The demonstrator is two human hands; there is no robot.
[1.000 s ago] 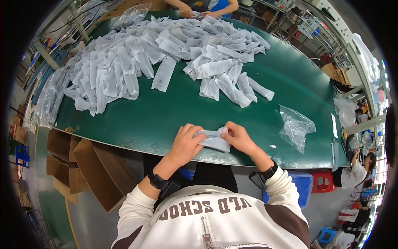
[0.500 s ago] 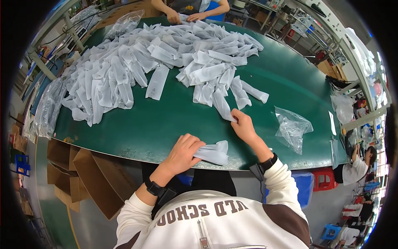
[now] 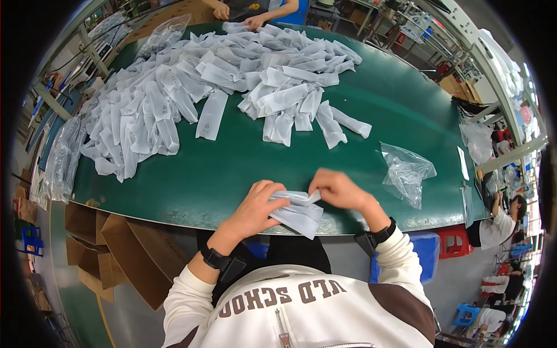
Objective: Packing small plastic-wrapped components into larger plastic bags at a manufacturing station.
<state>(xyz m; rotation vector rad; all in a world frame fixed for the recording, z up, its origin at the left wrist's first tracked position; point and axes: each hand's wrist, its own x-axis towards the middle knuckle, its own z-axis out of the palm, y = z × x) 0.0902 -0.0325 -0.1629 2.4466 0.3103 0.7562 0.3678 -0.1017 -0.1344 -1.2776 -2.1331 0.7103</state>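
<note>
Between left hand (image 3: 255,206) and right hand (image 3: 339,188) — pale pouches (image 3: 299,218), at the near edge of the green table (image 3: 220,174).
Closed round the left ends on the left, thumb on top; closed in a blurred pinch at the upper pouch's right end on the right. Apparently stacking pouch on pouch — next, probably calling for a steady left hold while evening the edges. Beyond, a heap of similar pouches (image 3: 154,104), contents impossible to tell; to the right, a crumpled clear bag (image 3: 406,173); below left, an open cardboard box (image 3: 136,252).
</note>
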